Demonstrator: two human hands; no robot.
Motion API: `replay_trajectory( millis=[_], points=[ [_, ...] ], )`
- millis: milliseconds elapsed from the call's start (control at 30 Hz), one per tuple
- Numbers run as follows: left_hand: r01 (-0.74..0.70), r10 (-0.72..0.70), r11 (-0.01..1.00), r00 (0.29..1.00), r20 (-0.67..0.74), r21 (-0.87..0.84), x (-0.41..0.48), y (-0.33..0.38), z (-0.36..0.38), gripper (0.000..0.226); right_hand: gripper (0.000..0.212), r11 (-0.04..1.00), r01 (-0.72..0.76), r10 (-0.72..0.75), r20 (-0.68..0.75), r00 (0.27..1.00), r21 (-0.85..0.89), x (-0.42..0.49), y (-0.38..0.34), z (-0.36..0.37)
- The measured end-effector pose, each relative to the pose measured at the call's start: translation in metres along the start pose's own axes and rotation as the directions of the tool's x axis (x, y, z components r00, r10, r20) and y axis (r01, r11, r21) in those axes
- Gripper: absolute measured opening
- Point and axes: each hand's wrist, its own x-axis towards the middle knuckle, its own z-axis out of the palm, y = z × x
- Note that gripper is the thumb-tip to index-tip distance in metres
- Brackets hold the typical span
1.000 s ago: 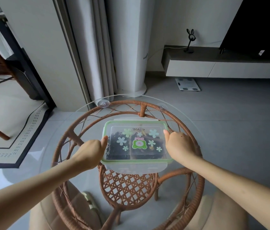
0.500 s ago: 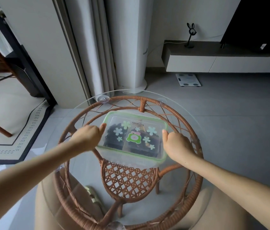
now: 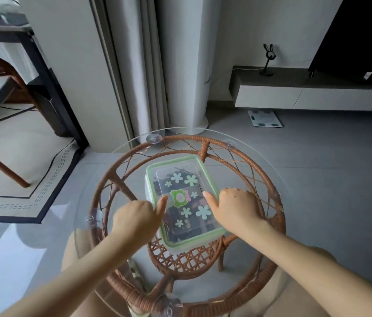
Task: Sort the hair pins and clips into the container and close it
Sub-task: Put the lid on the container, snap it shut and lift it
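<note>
The lidded container [image 3: 181, 179] sits mid-desk [image 3: 260, 161], left grip [image 3: 137, 218] and right grip [image 3: 235, 207] clamped on its long sides, thumbs atop, probably pressing the lid home.

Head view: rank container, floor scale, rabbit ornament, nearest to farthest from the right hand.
1. container, gripped by the right hand, on the table.
2. floor scale, beyond the table.
3. rabbit ornament, on the far shelf.

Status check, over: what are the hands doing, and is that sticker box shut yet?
Left hand and right hand grip the container sides, thumbs on lid. Lid on, dark clips inside. Nothing in the way.
</note>
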Motion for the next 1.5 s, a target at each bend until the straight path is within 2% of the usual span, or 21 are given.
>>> replay_trajectory(
  millis=[100, 233, 367, 500, 600, 667, 800, 867, 933, 1067, 1133, 1233, 1300, 1367, 1433, 1500],
  points=[
    [0.000, 0.001, 0.992, 1.000, 0.014, -0.124, 0.002, 0.003, 0.004, 0.065, 0.057, 1.000, 0.018, -0.017, -0.022, 1.000, 0.020, 0.005, 0.004, 0.003],
    [0.009, 0.006, 0.934, 0.999, 0.039, -0.358, -0.001, 0.000, 0.011, 0.062, 0.061, 0.947, -0.038, -0.003, 0.127, 0.992, 0.318, 0.013, 0.009, 0.008],
    [0.022, -0.023, 0.868, 1.000, 0.004, -0.496, -0.002, 0.001, 0.016, 0.060, 0.062, 0.889, -0.045, -0.022, 0.141, 0.990, 0.456, 0.013, 0.013, 0.012],
    [0.056, -0.045, 0.858, 0.998, 0.034, -0.511, -0.001, -0.001, 0.020, 0.072, 0.061, 0.898, 0.003, -0.072, 0.141, 0.987, 0.440, 0.016, 0.017, 0.011],
    [0.057, -0.026, 0.887, 0.997, 0.075, -0.458, 0.006, -0.006, 0.017, 0.066, 0.061, 0.914, -0.006, -0.054, 0.137, 0.989, 0.405, 0.016, 0.015, 0.012],
    [0.058, -0.009, 0.893, 0.994, 0.110, -0.446, 0.011, -0.008, 0.014, 0.068, 0.060, 0.917, -0.050, -0.030, 0.193, 0.981, 0.395, 0.015, 0.011, 0.015],
    [0.165, -0.060, 0.855, 0.973, 0.223, -0.492, 0.005, -0.003, 0.007, 0.067, 0.055, 0.804, -0.323, 0.083, 0.445, 0.892, 0.499, 0.007, -0.002, 0.011],
    [0.276, -0.105, 0.803, 0.938, 0.330, -0.528, 0.000, 0.001, 0.000, 0.056, 0.059, 0.731, -0.437, 0.143, 0.508, 0.849, 0.524, 0.004, -0.009, 0.003],
    [0.394, -0.123, 0.707, 0.886, 0.447, -0.587, -0.005, 0.002, -0.010, 0.054, 0.057, 0.670, -0.495, 0.197, 0.511, 0.836, 0.553, -0.002, -0.017, -0.003],
    [0.452, -0.038, 0.468, 0.869, 0.493, -0.760, -0.026, -0.011, -0.032, 0.054, 0.031, 0.545, -0.475, 0.230, 0.422, 0.877, 0.691, -0.020, -0.033, -0.006],
    [0.480, 0.039, 0.340, 0.852, 0.522, -0.809, -0.045, -0.026, -0.042, 0.061, 0.033, 0.433, -0.450, 0.237, 0.383, 0.893, 0.781, -0.031, -0.048, -0.008],
    [0.447, 0.035, 0.136, 0.890, 0.456, -0.884, -0.085, -0.057, -0.045, 0.068, 0.039, 0.367, -0.382, 0.207, 0.326, 0.922, 0.848, -0.056, -0.084, -0.007],
    [0.340, -0.046, 0.112, 0.940, 0.337, -0.934, -0.115, -0.079, -0.046, 0.071, 0.039, 0.346, -0.340, 0.145, 0.308, 0.940, 0.874, -0.071, -0.113, -0.009],
    [0.283, -0.138, 0.086, 0.953, 0.270, -0.955, -0.142, -0.097, -0.048, 0.070, 0.044, 0.321, -0.332, 0.085, 0.322, 0.943, 0.887, -0.084, -0.142, -0.012],
    [0.244, -0.228, 0.032, 0.946, 0.230, -0.969, -0.168, -0.116, -0.047, 0.062, 0.039, 0.355, -0.300, 0.022, 0.313, 0.950, 0.886, -0.093, -0.169, -0.014],
    [0.216, -0.315, -0.048, 0.923, 0.220, -0.975, -0.191, -0.139, -0.042, 0.054, 0.038, 0.432, -0.227, -0.030, 0.265, 0.964, 0.873, -0.099, -0.193, -0.015]
  ],
)
